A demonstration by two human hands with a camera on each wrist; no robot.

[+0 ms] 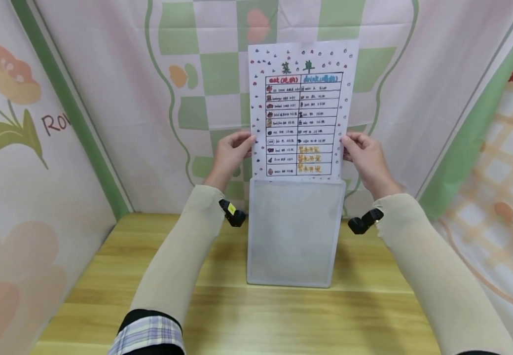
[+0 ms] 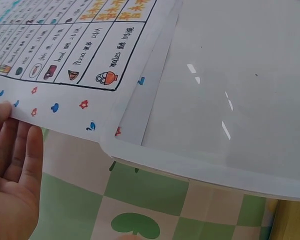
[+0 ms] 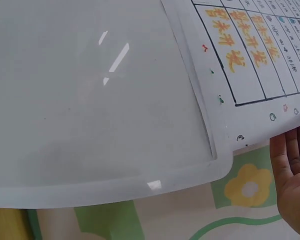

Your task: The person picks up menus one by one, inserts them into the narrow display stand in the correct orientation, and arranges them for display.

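Paper menu (image 1: pixel 303 108) headed "eat", "drink", both hands pinching edges

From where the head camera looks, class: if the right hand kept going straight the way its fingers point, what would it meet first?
The right hand points leftward and its fingers already pinch the menu sheet at its right edge, so it would meet the sheet first; past that, probably the left hand, though depth is unclear.

A translucent white plastic sleeve (image 1: pixel 293 231) stands upright on the pale wooden table (image 1: pixel 256 315), near its back edge and in front of the patterned fabric backdrop (image 1: pixel 119 74). A hand-drawn paper menu sheet (image 1: pixel 303 108) rises out of the sleeve's top. The left hand (image 1: pixel 230 155) holds the sheet's left edge, the right hand (image 1: pixel 365 158) its right edge, both above the sleeve.
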